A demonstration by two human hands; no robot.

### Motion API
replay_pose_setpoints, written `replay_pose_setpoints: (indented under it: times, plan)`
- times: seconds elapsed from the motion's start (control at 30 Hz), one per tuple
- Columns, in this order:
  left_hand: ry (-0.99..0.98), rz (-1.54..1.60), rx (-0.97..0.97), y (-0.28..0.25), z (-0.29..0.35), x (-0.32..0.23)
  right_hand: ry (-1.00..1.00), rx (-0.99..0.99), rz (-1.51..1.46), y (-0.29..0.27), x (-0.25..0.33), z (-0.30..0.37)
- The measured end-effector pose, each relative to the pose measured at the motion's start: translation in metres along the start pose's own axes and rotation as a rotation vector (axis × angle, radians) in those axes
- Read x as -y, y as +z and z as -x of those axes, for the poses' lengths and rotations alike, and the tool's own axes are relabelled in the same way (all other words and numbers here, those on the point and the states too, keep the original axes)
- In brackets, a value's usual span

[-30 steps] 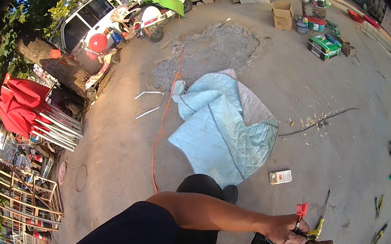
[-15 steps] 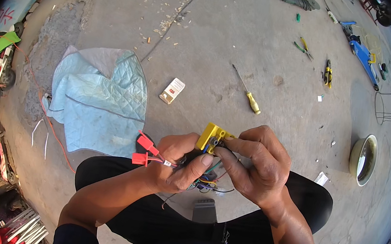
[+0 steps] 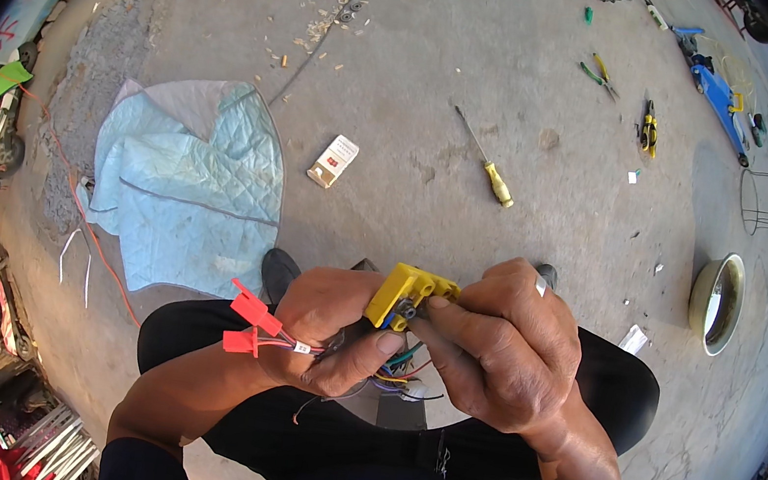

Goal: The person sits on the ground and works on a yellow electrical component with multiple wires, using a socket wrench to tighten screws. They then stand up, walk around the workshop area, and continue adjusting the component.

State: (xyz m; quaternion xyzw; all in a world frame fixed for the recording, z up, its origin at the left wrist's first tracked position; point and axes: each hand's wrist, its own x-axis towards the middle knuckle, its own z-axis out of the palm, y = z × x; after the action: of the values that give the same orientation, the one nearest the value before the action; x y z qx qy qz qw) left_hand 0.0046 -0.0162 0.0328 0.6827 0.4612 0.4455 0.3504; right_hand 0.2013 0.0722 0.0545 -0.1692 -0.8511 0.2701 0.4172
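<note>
Your two hands closed on a yellow connector above your lap.
Left to right: two red connectors (image 3: 244, 324) on wires; your left hand (image 3: 331, 327) curled tight around the wire bundle (image 3: 399, 371); the yellow connector (image 3: 407, 295) pinched between both hands; your right hand (image 3: 502, 347) with fingertips clamped on it, over the concrete floor (image 3: 429, 68).

Our left hand (image 3: 331, 327) sits just left of the picture's centre, fingers curled shut into a loose fist, thumb stretched toward three o'clock. Its bare forearm runs down toward seven o'clock, the sleeve pushed up near the elbow. Our right hand (image 3: 503, 342) lies at three o'clock from the left one, touching it, knuckles up, fingertips (image 3: 427, 314) pinched together and pointing to nine o'clock. Its wrist bends back toward five o'clock.
</note>
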Motion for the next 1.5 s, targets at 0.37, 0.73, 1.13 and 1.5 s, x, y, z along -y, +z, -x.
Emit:
replay_pose_setpoints:
  times: [0.37,0.73,1.13,1.5]
  plan:
    - [0.179,-0.059,-0.009,-0.005,-0.006,0.004,-0.126,0.078,0.071,-0.005,0.0,0.003]
    - [0.402,-0.234,-0.047,-0.007,0.0,0.013,-0.012,-0.039,0.016,-0.003,0.015,0.0]
    - [0.349,-0.174,-0.231,0.011,0.001,0.015,-0.016,-0.022,0.029,-0.001,0.016,-0.001]
    - [-0.033,-0.104,-0.112,0.021,0.007,0.01,0.05,0.051,-0.051,0.006,-0.017,0.015]
